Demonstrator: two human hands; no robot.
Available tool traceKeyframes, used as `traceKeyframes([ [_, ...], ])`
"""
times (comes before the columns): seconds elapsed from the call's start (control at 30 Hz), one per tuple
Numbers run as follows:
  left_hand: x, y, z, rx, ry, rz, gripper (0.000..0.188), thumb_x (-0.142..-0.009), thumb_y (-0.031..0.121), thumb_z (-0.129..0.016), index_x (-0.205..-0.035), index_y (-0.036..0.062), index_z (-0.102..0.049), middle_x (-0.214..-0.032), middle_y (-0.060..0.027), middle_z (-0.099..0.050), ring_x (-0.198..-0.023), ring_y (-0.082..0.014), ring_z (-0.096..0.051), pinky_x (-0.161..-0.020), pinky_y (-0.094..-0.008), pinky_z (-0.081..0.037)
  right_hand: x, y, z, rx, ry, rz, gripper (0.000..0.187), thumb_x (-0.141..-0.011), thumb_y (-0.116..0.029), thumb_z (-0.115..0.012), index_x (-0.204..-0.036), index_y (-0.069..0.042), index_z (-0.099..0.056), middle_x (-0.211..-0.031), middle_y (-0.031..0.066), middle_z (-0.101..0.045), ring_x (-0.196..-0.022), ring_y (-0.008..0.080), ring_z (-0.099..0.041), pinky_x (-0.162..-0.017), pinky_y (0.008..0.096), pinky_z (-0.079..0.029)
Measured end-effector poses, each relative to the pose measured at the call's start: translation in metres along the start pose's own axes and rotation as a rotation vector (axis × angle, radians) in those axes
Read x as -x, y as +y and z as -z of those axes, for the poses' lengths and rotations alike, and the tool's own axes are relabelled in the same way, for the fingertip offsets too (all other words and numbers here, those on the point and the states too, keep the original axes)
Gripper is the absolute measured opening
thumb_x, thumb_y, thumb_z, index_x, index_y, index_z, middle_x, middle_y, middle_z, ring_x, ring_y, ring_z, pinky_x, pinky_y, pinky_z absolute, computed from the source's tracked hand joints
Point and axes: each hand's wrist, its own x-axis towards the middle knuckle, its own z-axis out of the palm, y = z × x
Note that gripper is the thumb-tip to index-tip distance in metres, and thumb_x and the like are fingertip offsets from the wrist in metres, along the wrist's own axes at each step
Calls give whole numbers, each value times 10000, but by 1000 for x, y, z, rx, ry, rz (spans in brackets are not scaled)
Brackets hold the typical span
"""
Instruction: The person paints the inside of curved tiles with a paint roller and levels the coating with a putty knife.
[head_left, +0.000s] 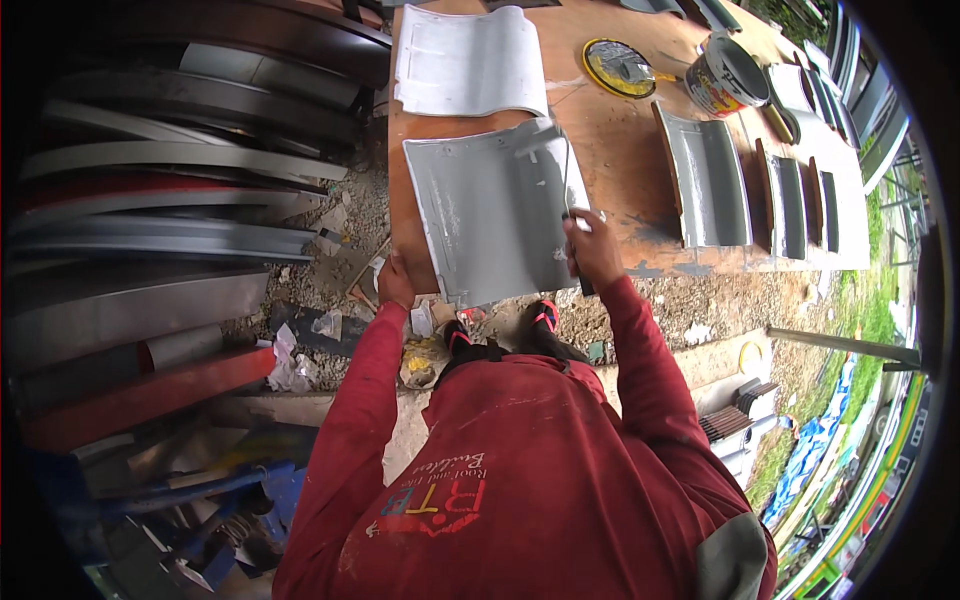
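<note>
A curved roof tile [485, 215], mostly coated in wet-looking grey paint with pale edges, lies before me at the near edge of the wooden board [625, 180]. My right hand [594, 250] is closed around the dark handle of a small paint roller [537, 138]. Its thin wire frame reaches up along the tile's right side, and the blurred roller head is on the tile's upper right part. At the board's near left corner, my left hand [396, 282] grips the edge, just beside the tile; some of its fingers are hidden.
Beyond the painted tile lies a whitish tile [470, 62]. A paint-smeared lid [619, 68] and a paint bucket [727, 75] stand farther right. Several grey tiles [708, 180] line the right side. Curved metal sheets [190, 160] are stacked at left. Gravel and scraps surround my feet.
</note>
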Motion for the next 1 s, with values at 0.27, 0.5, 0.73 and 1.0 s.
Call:
traceKeyframes([
  [0.27, -9, -10, -12, -37, 36, -15, 685, -1113, 499, -315, -1173, -92, -657, -1087, -355, -666, -1085, -536, -600, -892, -520, -472, 167, 51, 50, -130, -58, -252, 382, -1031, -206, -604, -1339, 17, -569, -655, 28, -594, -503, 82, -544, -460, 260, -429],
  [0.5, -15, -37, -8, -15, -26, -1, 727, -1104, 544, -312, -1281, -82, -638, -1209, -308, -682, -1162, -467, -633, -957, -466, -483, 10, 1, 16, -219, -96, -62, 367, -1040, -245, -582, -1290, 24, -591, -606, 34, -564, -423, 126, -509, -390, 309, -410],
  [0.73, -11, -43, 2, 121, -53, 56, 751, -1099, 579, -309, -1327, -68, -614, -1235, -240, -686, -1162, -346, -653, -1009, -409, -472, 39, 23, 42, -108, -147, -66, 355, -1029, -246, -596, -1284, 1, -617, -619, 38, -579, -466, 121, -548, -418, 317, -452],
  [1.0, -20, -33, -3, -87, -23, 62, 726, -1108, 544, -305, -1345, -75, -599, -1302, -281, -655, -1215, -406, -627, -1016, -427, -473, 194, 63, 123, -11, -170, -309, 366, -1024, -194, -603, -1312, 31, -616, -733, 7, -597, -607, 61, -548, -548, 254, -445],
])
